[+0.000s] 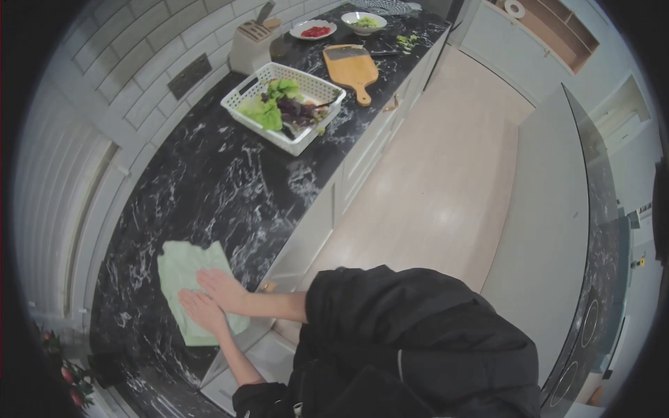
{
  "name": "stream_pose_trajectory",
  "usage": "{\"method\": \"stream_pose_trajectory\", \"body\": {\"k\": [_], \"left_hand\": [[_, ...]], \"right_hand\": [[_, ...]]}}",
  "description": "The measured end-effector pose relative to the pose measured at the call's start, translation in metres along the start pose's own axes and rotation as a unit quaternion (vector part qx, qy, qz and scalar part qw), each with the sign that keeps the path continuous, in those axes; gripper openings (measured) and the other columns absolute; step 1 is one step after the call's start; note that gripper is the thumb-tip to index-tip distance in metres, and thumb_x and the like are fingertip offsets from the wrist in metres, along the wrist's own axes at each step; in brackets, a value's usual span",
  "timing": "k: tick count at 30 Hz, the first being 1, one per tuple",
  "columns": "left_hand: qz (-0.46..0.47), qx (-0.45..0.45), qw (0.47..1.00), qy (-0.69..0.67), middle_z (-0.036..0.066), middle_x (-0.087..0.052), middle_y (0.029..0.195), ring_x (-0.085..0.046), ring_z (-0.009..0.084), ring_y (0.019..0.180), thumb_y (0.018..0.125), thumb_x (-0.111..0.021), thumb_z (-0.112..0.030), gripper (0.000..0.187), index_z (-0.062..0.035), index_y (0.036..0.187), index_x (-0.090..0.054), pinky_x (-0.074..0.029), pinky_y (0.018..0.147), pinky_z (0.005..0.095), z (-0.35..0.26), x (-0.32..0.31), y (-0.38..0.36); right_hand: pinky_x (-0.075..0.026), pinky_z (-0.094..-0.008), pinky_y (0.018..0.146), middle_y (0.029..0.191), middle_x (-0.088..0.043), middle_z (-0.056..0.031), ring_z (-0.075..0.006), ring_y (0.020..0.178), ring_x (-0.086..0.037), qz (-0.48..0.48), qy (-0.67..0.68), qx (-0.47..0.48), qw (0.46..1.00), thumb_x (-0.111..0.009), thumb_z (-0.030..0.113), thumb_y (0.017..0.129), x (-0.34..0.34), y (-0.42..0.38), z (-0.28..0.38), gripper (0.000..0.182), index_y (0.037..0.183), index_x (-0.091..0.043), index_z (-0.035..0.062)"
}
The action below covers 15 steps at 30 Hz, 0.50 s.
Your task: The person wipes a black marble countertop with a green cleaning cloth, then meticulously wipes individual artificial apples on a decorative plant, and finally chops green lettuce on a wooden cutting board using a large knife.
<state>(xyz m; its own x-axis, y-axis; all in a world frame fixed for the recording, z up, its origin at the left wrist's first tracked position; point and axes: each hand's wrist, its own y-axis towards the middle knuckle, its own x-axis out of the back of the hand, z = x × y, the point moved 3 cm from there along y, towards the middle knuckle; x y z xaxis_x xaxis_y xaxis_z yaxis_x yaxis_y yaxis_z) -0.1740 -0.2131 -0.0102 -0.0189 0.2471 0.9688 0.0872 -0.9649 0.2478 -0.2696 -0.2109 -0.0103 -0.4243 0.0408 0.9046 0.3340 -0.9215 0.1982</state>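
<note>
A pale green cloth (188,261) lies spread on the black marbled countertop (230,174), near its front edge. My left hand (202,311) rests flat on the cloth, fingers stretched out. Just beside it, my right hand (223,289) also presses flat on the cloth with its fingers extended. Neither hand grips anything. The cloth's surface looks slightly creased, and part of it is covered by my hands.
Farther along the counter stand a white basket (300,143) of leafy greens, a wooden cutting board (352,70), a knife block (251,49), a plate of red pieces (313,29) and a bowl of chopped greens (364,23). A red-dotted plant (70,376) is at lower left.
</note>
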Motion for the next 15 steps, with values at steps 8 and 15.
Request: {"method": "stream_pose_trajectory", "body": {"k": [8, 15], "left_hand": [[0.018, -0.165, 0.983, -0.078, 0.021, -0.03, 0.139, -0.027, 0.0328, 0.13, 0.096, -0.025, -0.023, 0.048, 0.0057, 0.134, -0.027, -0.019, 0.108, 0.0392, -0.223, 0.004, 0.01], [0.027, -0.219, 0.966, -0.135, 0.013, -0.027, 0.143, -0.023, 0.027, 0.133, 0.097, -0.025, -0.03, 0.049, -0.0027, 0.137, -0.028, -0.02, 0.107, 0.0394, -0.281, 0.023, -0.014]], "right_hand": [[-0.028, -0.0411, 0.103, 0.129, -0.042, -0.0189, -0.0307, 0.12, -0.04, -0.165, 0.028, -0.148, 0.975, -0.034, 0.021, 0.093, 0.103, -0.072, -0.178, 0.04, 0.125, -0.039, -0.0026], [-0.021, -0.0394, 0.109, 0.137, -0.035, -0.0162, -0.0273, 0.13, -0.03, -0.174, -0.123, -0.173, 0.962, -0.031, 0.018, 0.094, 0.131, -0.121, -0.214, 0.043, 0.131, -0.034, -0.0042]]}}
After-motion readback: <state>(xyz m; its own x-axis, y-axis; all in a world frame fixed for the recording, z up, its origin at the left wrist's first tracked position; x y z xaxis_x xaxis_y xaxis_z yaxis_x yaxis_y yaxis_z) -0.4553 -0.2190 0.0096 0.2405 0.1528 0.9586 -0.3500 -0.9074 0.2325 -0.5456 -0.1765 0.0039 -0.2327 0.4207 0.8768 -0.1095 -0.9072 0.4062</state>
